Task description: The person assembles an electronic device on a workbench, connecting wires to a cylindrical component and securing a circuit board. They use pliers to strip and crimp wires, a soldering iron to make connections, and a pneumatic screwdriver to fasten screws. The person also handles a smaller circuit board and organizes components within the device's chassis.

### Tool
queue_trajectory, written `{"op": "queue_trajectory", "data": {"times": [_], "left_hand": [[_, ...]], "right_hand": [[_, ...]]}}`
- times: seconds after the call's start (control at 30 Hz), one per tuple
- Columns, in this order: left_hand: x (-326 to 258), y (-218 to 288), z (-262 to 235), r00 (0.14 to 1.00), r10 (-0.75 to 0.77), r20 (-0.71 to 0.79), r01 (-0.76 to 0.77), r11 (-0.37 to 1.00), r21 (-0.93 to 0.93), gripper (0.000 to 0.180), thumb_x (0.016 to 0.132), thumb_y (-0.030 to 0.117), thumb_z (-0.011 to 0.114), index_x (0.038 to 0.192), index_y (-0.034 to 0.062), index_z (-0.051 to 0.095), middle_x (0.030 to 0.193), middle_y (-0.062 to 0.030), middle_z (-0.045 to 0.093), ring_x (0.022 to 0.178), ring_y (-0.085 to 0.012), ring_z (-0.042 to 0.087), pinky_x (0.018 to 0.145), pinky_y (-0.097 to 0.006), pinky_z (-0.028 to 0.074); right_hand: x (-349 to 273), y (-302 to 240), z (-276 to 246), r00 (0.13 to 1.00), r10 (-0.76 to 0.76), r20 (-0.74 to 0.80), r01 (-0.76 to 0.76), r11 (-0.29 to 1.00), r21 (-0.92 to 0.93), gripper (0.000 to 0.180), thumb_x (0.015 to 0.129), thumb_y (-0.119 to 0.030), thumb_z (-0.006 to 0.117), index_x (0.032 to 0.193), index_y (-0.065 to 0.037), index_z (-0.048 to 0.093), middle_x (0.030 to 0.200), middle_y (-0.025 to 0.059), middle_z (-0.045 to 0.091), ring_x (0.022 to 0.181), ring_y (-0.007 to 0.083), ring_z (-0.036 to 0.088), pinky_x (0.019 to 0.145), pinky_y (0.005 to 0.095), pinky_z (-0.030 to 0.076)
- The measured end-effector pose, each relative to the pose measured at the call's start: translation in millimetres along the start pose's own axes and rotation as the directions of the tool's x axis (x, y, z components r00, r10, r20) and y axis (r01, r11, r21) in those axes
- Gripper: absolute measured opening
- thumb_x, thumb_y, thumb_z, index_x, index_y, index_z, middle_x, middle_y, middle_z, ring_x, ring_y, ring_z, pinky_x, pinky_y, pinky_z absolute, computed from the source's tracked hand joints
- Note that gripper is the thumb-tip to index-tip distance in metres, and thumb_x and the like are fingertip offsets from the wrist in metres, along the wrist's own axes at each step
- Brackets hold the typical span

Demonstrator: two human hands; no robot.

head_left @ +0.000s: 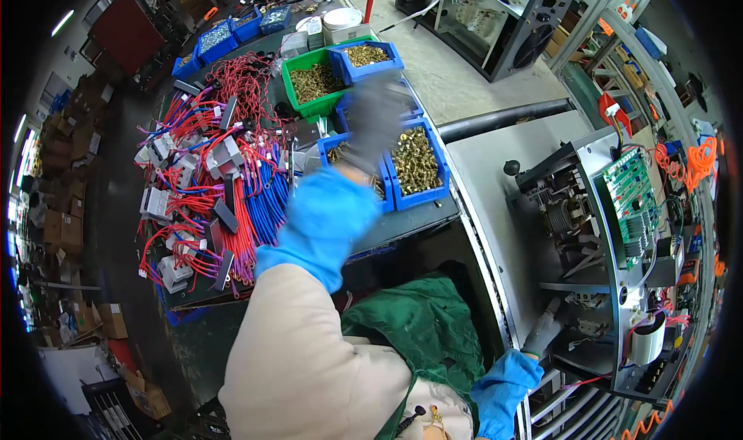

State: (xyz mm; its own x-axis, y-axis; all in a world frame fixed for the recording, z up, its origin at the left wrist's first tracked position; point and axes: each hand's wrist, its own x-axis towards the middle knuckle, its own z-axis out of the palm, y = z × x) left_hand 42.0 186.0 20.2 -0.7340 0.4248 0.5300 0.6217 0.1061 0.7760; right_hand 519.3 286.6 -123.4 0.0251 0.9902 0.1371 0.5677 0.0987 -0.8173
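Note:
My left hand [377, 123], in a dark grey glove and smeared by motion, is over the blue bins. Its fingers are too blurred to read. Below it are a blue bin of brass-coloured fasteners [416, 161] and another partly hidden blue bin [334, 152]. My right hand [544, 330], in a grey glove, is at the lower near side of an open machine chassis [615, 285]. One finger lies stretched along it, and nothing shows in its grasp; the other fingers are partly hidden. The chassis carries a green circuit board [631, 196] and a white cylinder [648, 339].
Red and blue cable bundles [259, 184] with grey-white parts cover the bench on the left. A green bin [313, 84] and a blue bin of brass pieces [366, 54] stand farther back. Another chassis [495, 22] is at the far right. Orange coiled hoses [696, 161] hang on the right.

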Motion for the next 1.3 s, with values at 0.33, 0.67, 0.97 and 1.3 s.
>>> {"op": "queue_trajectory", "data": {"times": [0.33,0.67,0.97,1.3], "left_hand": [[39,-203,-147,0.791,-0.575,0.209,0.029,0.376,0.926,0.031,0.086,0.027,0.054,0.104,0.0057,0.067,0.111,-0.0185,0.064,0.105,-0.0358,0.061,0.090,-0.045,0.048],[127,-49,-225,0.793,0.492,-0.359,-0.465,0.870,0.166,0.029,0.095,0.031,0.054,0.103,0.0057,0.066,0.089,-0.0056,0.068,0.079,-0.0159,0.062,0.073,-0.030,0.048],[51,133,-130,0.882,0.371,0.289,-0.333,0.927,-0.173,0.036,0.099,0.035,0.041,0.105,0.0075,0.063,0.090,-0.0022,0.064,0.056,-0.0027,0.042,0.048,-0.020,0.031],[-177,119,58,-0.181,0.250,0.951,0.847,0.532,0.021,0.032,0.098,0.021,0.043,0.117,-0.0009,0.055,0.090,-0.0074,0.061,0.058,-0.0061,0.039,0.052,-0.020,0.032]], "right_hand": [[-1,-8,1,0.999,0.032,-0.038,-0.017,0.941,0.337,0.033,0.089,-0.010,0.063,0.118,0.001,0.055,0.110,0.0079,0.060,0.089,0.0168,0.057,0.071,0.0295,0.050],[-16,-48,-9,0.984,0.179,-0.008,-0.173,0.960,0.222,0.027,0.086,-0.020,0.066,0.093,0.006,0.064,0.088,0.0074,0.065,0.077,0.0136,0.055,0.068,0.0293,0.045],[-29,-81,-23,0.872,-0.437,-0.222,0.353,0.874,-0.333,0.040,0.082,-0.018,0.065,0.118,-0.004,0.057,0.106,0.0185,0.060,0.083,0.0302,0.061,0.075,0.0369,0.049],[-90,-116,-20,0.857,-0.081,0.508,-0.302,0.721,0.624,0.044,0.083,-0.005,0.065,0.125,-0.003,0.053,0.114,0.0076,0.055,0.094,0.0158,0.060,0.079,0.0279,0.050]]}}
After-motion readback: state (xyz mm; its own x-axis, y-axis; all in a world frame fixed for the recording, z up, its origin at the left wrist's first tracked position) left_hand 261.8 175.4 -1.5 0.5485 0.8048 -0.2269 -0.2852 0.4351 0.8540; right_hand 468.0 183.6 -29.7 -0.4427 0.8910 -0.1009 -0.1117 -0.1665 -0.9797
